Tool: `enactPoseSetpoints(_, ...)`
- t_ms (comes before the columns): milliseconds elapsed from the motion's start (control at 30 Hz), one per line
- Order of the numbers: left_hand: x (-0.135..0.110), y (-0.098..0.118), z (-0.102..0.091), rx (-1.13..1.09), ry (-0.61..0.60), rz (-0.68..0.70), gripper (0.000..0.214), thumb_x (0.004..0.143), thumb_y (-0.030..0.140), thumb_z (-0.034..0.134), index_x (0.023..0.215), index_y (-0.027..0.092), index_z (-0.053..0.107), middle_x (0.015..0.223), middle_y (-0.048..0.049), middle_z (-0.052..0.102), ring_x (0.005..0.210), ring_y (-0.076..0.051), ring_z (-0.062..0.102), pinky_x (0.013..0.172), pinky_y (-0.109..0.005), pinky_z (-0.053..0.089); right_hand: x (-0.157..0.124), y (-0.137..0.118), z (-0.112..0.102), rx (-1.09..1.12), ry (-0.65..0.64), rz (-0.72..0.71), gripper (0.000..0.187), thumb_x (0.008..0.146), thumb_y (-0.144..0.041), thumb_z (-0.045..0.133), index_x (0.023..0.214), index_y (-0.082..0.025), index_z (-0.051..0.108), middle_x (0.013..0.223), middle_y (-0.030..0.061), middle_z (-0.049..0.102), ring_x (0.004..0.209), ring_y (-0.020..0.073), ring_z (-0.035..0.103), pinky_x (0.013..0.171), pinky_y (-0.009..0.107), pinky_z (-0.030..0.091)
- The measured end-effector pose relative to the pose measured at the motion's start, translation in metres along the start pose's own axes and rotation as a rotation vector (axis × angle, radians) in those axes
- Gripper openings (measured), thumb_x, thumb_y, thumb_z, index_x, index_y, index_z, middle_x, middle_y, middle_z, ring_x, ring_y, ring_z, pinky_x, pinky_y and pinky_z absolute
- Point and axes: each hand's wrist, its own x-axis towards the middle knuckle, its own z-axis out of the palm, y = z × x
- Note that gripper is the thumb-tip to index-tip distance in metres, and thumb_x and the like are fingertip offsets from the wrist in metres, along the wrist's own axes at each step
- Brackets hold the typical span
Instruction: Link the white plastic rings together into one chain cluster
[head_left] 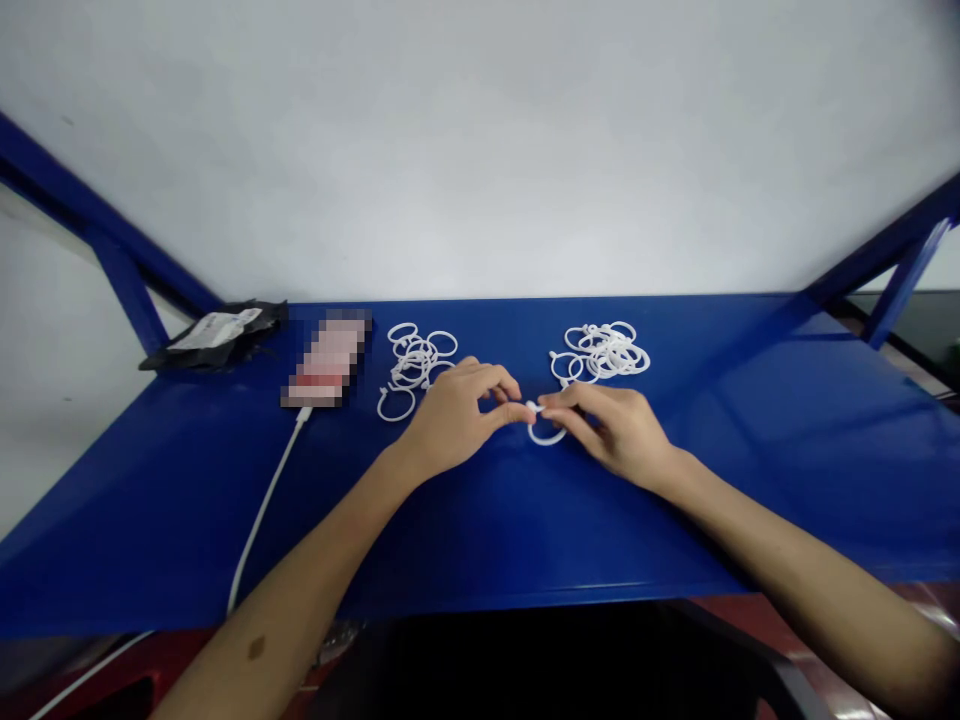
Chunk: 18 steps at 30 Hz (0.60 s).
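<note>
Between my hands is one white plastic ring [547, 441] with a small knob at its top, low over the blue table. My right hand [619, 432] pinches its upper right part between thumb and fingers. The thumb of my left hand [459, 415] presses on the knob side, with the fingers curled above it. Whether the ring's clasp is open or closed is hidden by the fingertips. Beyond my left hand lies a loose group of similar white rings [411, 360], some showing open ends. Past my right hand is a tangled pile of white rings [611, 352].
A phone [328, 360], blurred out, lies at the left with a white cable [271, 492] running off the front edge. Behind it sits a black plastic packet [217, 333] with a white label. Blue frame bars [124, 275] and a pale wall bound the blue table [480, 540].
</note>
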Motion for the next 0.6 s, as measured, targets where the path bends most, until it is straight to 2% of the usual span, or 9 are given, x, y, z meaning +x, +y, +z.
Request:
enactPoseSetpoints(100,0.002,-0.010,-0.015,0.357,-0.010,-0.053,0.017,0.090,0.038,0.065,0.090,0.022,0.070,0.074,-0.0022,0.068,0.083,-0.023,0.061,0.084,-0.040,0.046,0.005,0.013,-0.011,-0.197,0.161,0.079,0.009,0.098,-0.028,0.059,0.098,-0.021,0.066,0.093,0.0037,0.076,0.075,0.0146,0.070,0.065,0.026,0.053)
enactPoseSetpoints(200,0.001,-0.020,-0.029,0.473,-0.092,-0.153,0.022,0.094,0.029,0.051,0.098,0.023,0.072,0.084,-0.0048,0.070,0.080,-0.024,0.063,0.078,-0.039,0.048,0.008,0.028,-0.020,-0.363,0.266,0.169,0.014,0.097,-0.031,0.059,0.093,-0.020,0.068,0.085,0.0043,0.073,0.074,0.0171,0.065,0.065,0.030,0.050)
enactPoseSetpoints(300,-0.001,-0.026,-0.038,0.450,-0.143,-0.189,0.028,0.091,0.023,0.047,0.105,0.024,0.071,0.097,-0.0044,0.073,0.086,-0.023,0.065,0.077,-0.037,0.049,0.009,0.040,-0.026,-0.476,0.299,0.237,0.019,0.097,-0.032,0.056,0.091,-0.020,0.069,0.085,0.0058,0.071,0.079,0.0199,0.061,0.071,0.034,0.048)
enactPoseSetpoints(367,-0.001,-0.029,-0.042,0.406,-0.186,-0.147,0.030,0.089,0.022,0.046,0.105,0.025,0.071,0.101,-0.0032,0.073,0.094,-0.023,0.065,0.082,-0.037,0.049,0.009,0.047,-0.027,-0.519,0.297,0.276,0.021,0.097,-0.034,0.055,0.091,-0.020,0.070,0.087,0.0060,0.071,0.081,0.0211,0.058,0.073,0.036,0.046)
enactPoseSetpoints(467,-0.003,-0.035,-0.046,0.347,-0.269,-0.051,0.030,0.086,0.020,0.047,0.102,0.025,0.071,0.101,-0.0032,0.072,0.101,-0.022,0.062,0.088,-0.036,0.047,0.006,0.058,-0.025,-0.561,0.286,0.320,0.022,0.096,-0.036,0.056,0.091,-0.021,0.071,0.089,0.0065,0.070,0.086,0.0233,0.054,0.075,0.038,0.046)
enactPoseSetpoints(600,-0.004,-0.049,-0.046,0.310,-0.350,0.002,0.030,0.078,0.017,0.055,0.101,0.026,0.072,0.094,-0.0033,0.071,0.097,-0.023,0.061,0.087,-0.037,0.046,0.003,0.072,-0.022,-0.626,0.272,0.328,0.022,0.095,-0.035,0.057,0.093,-0.020,0.073,0.089,0.0097,0.066,0.091,0.0266,0.052,0.075,0.041,0.048)
